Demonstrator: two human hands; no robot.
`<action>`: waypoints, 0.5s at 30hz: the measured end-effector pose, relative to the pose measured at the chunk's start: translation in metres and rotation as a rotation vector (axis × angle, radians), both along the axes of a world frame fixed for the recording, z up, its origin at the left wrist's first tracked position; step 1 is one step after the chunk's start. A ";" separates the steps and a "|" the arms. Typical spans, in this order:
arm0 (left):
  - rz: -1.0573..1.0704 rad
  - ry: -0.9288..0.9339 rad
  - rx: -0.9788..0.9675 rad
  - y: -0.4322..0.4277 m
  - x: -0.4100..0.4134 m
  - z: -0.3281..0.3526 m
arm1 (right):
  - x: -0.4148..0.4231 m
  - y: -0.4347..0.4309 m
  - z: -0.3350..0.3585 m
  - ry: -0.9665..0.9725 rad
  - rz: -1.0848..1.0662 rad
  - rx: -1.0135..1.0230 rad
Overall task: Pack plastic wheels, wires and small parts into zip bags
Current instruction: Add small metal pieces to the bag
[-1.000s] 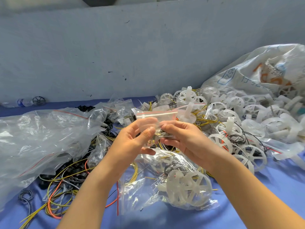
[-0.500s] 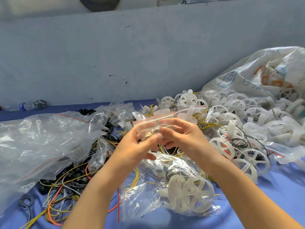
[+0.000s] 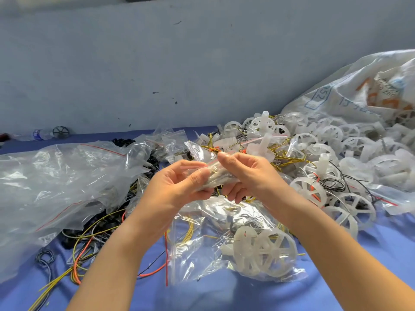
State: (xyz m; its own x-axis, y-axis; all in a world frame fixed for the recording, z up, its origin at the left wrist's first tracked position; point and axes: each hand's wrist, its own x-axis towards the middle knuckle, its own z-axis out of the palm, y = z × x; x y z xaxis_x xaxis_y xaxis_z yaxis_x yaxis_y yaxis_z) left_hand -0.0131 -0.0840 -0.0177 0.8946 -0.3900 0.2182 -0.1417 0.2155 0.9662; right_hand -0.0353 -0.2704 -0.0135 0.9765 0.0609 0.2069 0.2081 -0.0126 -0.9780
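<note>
Both our left hand and right hand pinch a small zip bag above wheels and wires on the blue table, grey wall behind; earlier upright, it now lies bunched.

Looks like a packing workshop. Shows a blue table heaped with white spoked plastic wheels, yellow wires, clear zip bags.
</note>
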 end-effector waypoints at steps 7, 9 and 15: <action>0.317 0.232 -0.051 0.077 0.012 -0.007 | 0.008 0.017 -0.008 -0.150 -0.161 -0.417; 0.383 0.281 0.063 0.108 0.011 -0.014 | 0.005 0.024 -0.012 -0.227 -0.103 -0.607; 0.264 0.384 0.351 0.134 0.001 -0.041 | 0.005 0.044 -0.026 -0.294 -0.015 -1.008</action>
State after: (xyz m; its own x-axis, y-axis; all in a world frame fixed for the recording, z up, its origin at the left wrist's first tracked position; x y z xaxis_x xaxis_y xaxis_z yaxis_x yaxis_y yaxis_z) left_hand -0.0123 0.0495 -0.0586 0.9607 -0.1333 -0.2434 0.2278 -0.1221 0.9660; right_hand -0.0302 -0.2268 -0.0395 0.8981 0.3253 0.2959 0.4287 -0.7978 -0.4240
